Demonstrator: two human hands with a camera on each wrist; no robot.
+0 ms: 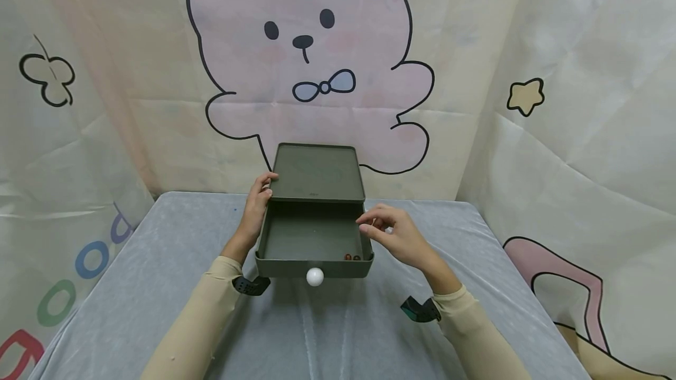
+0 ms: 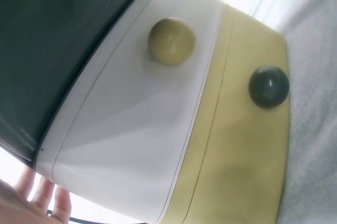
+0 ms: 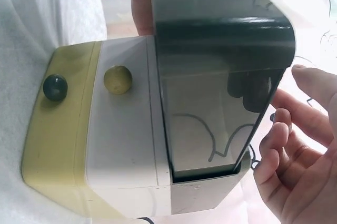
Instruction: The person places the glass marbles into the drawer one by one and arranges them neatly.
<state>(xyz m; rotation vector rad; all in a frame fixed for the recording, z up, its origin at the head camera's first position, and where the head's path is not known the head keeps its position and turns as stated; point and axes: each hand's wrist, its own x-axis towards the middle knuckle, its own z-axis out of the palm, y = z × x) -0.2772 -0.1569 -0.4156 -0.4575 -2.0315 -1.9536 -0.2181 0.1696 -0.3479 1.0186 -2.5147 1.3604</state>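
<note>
A drawer box [image 1: 319, 173] with a dark green top stands on the table, its top drawer [image 1: 314, 268] pulled out. A reddish bead [image 1: 348, 257] and a darker bead [image 1: 357, 258] lie in that drawer's front right corner. My left hand [image 1: 256, 211] rests against the box's left side; its fingers [image 2: 42, 195] look mostly straight in the left wrist view. Beside the drawer's right wall hovers my right hand [image 1: 396, 233], thumb and index finger a little apart, other fingers loosely bent. No held thing shows clearly there.
Below the open drawer sit a white drawer [image 3: 124, 129] with a yellowish knob [image 3: 118, 80] and a yellow drawer [image 3: 58, 129] with a dark knob [image 3: 55, 88]. Grey cloth [image 1: 132, 309] covers the table. A printed backdrop [image 1: 327, 122] hangs behind.
</note>
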